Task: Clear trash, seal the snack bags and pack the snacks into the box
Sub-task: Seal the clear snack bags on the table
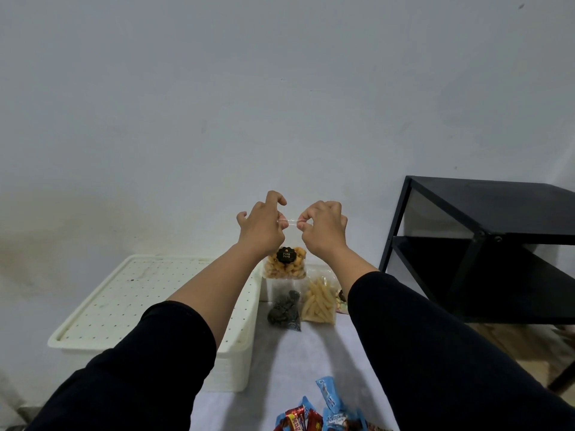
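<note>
A clear snack bag [284, 263] of orange puffs with a round black label hangs in the air above the table's far end. My left hand [263, 225] and my right hand [323, 227] both pinch its transparent top edge, which stretches between them. Under it lie a clear bag of dark snacks [284, 311] and a clear bag of pale yellow sticks [319, 301]. The cream box [155, 309] with a perforated lid stands to the left, partly hidden by my left arm.
Blue and red wrapped snacks [326, 415] lie at the near edge of the grey table [280, 362]. A black metal shelf unit [485, 244] stands at the right. A plain wall fills the background.
</note>
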Demonstrator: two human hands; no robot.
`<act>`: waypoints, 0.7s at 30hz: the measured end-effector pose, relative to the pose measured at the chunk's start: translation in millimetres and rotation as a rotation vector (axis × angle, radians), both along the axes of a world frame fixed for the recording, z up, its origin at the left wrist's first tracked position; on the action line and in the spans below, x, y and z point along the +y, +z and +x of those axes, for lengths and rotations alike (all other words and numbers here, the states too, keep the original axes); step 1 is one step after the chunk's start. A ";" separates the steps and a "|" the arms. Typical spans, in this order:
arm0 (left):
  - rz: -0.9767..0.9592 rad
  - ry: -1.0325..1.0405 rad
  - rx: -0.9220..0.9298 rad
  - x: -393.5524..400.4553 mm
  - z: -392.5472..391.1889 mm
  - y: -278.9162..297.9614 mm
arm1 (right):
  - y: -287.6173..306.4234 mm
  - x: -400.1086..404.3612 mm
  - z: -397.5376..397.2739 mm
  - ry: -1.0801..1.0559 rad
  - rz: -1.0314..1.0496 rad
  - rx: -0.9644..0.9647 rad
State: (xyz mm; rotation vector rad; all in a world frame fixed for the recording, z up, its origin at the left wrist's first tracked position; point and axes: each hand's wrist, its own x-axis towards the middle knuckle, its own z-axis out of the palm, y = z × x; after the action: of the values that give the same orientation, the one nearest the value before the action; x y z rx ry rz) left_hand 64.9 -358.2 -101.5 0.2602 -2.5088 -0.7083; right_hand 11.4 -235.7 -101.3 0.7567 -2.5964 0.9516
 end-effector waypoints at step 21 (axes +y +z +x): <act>0.065 0.065 0.023 -5.7 -9.1 -5.5 | -1.0 6.7 -8.1 -0.054 -0.063 -0.063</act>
State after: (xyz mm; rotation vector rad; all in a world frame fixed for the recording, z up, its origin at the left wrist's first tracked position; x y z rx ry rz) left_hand 55.8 -363.9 -107.0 0.3531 -2.4472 -0.7626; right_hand 3.3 -229.0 -102.3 0.6467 -2.6128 1.0518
